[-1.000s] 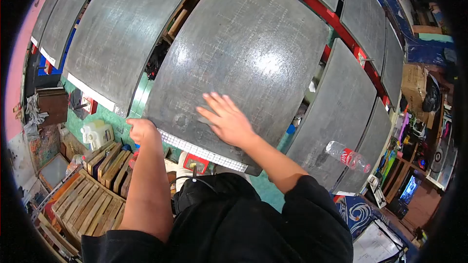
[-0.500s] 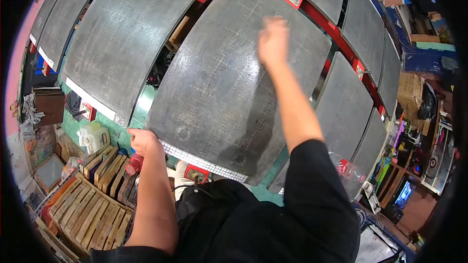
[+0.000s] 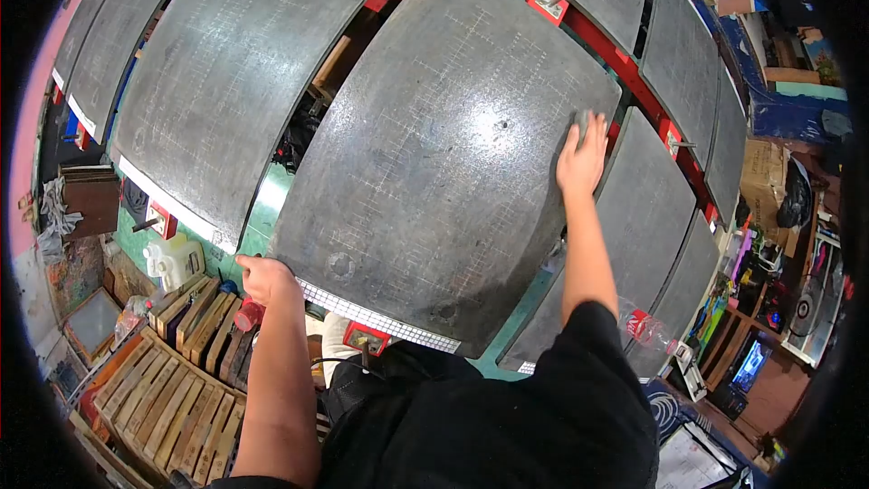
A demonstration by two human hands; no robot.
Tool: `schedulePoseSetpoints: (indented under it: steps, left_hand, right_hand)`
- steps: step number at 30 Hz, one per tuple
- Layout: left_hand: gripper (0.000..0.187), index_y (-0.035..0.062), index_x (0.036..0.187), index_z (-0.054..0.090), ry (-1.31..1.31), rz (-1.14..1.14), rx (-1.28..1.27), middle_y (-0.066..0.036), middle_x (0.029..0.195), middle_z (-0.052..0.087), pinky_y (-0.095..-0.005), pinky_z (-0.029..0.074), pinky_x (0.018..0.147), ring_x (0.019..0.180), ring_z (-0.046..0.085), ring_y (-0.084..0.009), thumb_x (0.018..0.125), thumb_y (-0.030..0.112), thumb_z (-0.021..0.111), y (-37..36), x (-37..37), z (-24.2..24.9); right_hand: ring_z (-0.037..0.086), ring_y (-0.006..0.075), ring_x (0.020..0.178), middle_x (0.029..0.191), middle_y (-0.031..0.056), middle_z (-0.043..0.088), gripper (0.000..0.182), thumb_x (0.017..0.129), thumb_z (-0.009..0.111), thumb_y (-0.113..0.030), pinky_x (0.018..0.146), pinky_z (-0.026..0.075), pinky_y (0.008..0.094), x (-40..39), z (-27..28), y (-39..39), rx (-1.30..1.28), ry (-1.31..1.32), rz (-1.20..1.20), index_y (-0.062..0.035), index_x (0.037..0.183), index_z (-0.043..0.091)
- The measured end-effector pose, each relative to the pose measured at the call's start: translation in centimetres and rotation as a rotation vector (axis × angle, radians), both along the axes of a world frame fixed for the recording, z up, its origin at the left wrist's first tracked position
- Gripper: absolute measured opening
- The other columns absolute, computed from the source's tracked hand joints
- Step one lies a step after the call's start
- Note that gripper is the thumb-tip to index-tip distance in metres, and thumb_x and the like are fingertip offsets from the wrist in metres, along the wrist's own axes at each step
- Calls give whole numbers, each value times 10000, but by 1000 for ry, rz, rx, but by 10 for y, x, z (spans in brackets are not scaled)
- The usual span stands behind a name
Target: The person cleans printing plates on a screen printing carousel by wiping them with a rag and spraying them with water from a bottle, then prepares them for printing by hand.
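Observation:
A large dark grey board with rows of pale tick marks lies in front of me, its near edge trimmed by a white gridded strip. My left hand is closed at the board's near left corner, some of its fingers hidden. On the far right part of the board, my right hand rests near the edge with fingers stretched out and thumb apart. A small greyish patch shows between thumb and fingers; I cannot make out whether it is an object or a mark.
More grey boards flank this one on a red frame. Wooden frames stand in a row at lower left, near white jugs. A plastic bottle lies at right.
My right hand has moved right and toward me, from a blurred position over the upper board to its right edge, fingers now extended. My left hand stays at the corner.

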State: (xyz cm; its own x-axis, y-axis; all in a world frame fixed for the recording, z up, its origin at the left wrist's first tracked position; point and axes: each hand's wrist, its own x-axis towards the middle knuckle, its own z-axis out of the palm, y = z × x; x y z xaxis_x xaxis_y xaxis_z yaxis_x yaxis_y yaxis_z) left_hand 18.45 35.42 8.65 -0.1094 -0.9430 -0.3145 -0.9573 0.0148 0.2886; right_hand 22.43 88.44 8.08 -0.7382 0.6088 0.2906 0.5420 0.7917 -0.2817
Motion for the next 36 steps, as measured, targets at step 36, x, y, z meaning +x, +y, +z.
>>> schedulePoseSetpoints:
  steps: [36]
  left_hand:
    - [748,7,1114,806,219,-106,145,-191,1169,761,-427,497,999,1076,688,-346,1036,616,378,-13,10,-13]
  right_hand:
    - [443,479,1447,1490,306,525,464,956,588,-97,1255,286,543,-104,-4,27,-12,196,253,-9,1411,566]
